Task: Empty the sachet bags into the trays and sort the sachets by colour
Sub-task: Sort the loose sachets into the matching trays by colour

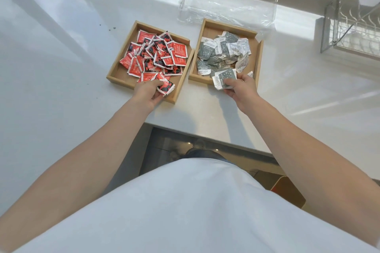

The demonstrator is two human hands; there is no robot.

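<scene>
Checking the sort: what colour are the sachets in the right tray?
Grey with white edges, seen in the head view: grey sachets in the right tray.

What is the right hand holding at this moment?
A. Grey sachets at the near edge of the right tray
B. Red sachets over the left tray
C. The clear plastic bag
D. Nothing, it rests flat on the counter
A: the right hand pinches a few grey sachets at the near edge of the right wooden tray, while the left hand grips red sachets at the left wooden tray.

Bright daylight glares off the counter (61, 57); edges warp.
</scene>
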